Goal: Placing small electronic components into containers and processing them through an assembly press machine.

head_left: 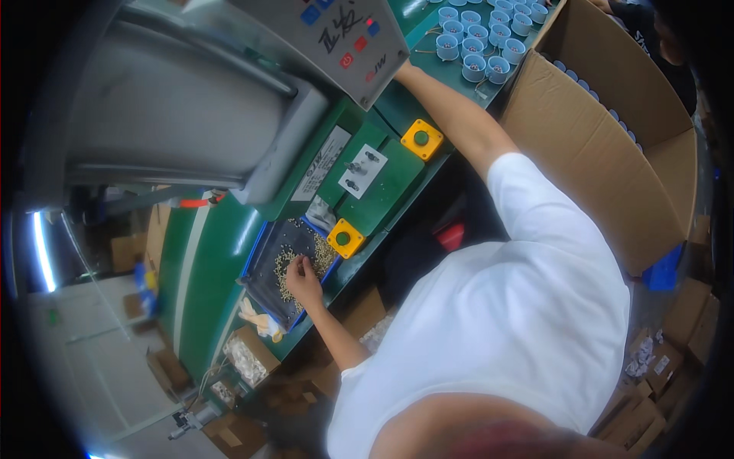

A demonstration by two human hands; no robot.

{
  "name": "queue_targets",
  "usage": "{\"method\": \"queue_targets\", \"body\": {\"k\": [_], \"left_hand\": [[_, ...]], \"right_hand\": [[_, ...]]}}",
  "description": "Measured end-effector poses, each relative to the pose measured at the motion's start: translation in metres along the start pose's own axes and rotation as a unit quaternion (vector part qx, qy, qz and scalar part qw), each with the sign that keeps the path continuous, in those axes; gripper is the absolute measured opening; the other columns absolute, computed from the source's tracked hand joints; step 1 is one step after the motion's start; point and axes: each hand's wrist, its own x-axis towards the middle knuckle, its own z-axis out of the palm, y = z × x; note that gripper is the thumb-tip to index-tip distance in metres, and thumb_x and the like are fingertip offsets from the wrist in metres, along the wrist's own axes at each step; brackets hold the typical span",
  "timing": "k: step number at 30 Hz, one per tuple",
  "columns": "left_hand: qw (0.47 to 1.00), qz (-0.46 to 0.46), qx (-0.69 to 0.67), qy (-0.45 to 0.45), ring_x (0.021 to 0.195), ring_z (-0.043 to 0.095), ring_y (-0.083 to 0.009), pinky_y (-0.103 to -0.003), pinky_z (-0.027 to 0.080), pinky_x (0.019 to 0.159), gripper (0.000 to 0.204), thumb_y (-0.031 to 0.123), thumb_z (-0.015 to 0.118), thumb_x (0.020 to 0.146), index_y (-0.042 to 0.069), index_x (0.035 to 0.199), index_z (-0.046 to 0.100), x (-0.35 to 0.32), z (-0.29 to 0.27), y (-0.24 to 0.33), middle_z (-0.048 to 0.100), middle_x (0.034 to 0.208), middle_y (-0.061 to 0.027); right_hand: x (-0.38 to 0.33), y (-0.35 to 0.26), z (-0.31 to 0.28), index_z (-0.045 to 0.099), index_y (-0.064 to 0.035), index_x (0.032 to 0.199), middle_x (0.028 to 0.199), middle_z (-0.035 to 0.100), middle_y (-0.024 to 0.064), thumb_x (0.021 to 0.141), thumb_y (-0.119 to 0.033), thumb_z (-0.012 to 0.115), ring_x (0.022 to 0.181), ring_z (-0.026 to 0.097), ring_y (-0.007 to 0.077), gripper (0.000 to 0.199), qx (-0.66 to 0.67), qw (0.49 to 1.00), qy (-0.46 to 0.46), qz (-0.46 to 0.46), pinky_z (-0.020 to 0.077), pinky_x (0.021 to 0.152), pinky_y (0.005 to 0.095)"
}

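My left hand (303,281) is over a dark tray with blue edges (264,252). Its fingers are curled together at a heap of small brass-coloured parts (285,269); whatever they pinch is too small to make out. My right forearm (459,115) stretches away across the bench, and the hand at its end is hidden behind a grey control box (336,38). Between my arms lies the green machine base (382,203), bearing a metal plate with small fixtures (362,170). Yellow boxes with green buttons flank it, one on the right (422,139) and one on the left (345,239).
Several light-blue round cups (474,67) stand at the far right of the green bench. A large open carton (566,130) with more cups is to the right, a person beyond it. A grey machine housing (176,99) fills the upper left. Pale gloves (260,320) lie by the tray.
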Motion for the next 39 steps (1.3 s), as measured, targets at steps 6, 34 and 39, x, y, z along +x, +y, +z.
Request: {"method": "queue_targets", "body": {"k": [6,34,39], "left_hand": [[0.999,-0.002,0.031,-0.010,0.079,0.072,-0.0261,-0.036,0.055,0.073,0.019,0.015,0.072,0.097,0.000,0.108,0.074,0.006,-0.004,0.012,0.074,0.095,-0.0160],[0.999,0.020,0.027,0.020,0.072,0.069,-0.0227,-0.035,0.054,0.070,0.017,0.016,0.075,0.095,0.003,0.106,0.076,0.009,0.002,0.011,0.075,0.091,-0.0135],[0.999,0.023,0.018,0.022,0.072,0.069,-0.0244,-0.036,0.054,0.069,0.016,0.015,0.074,0.095,0.003,0.105,0.075,0.008,0.001,0.010,0.074,0.091,-0.0138]], "right_hand": [[-0.072,0.034,-0.109,0.070,-0.0139,0.120,0.111,0.070,0.0089,0.083,-0.036,0.079,0.115,0.064,0.0270,0.044,-0.241,0.939,0.247,0.003,0.0377,0.111,0.0531],[-0.213,-0.180,-0.142,0.070,-0.0029,0.104,0.095,0.068,0.0098,0.082,0.001,0.078,0.089,0.066,0.0302,0.024,0.193,0.902,0.248,-0.296,0.0560,0.080,0.0378],[-0.220,-0.169,-0.132,0.068,-0.0026,0.108,0.104,0.066,0.0099,0.081,-0.004,0.081,0.099,0.064,0.0322,0.031,0.176,0.932,0.195,-0.249,0.0560,0.085,0.0406]]}}
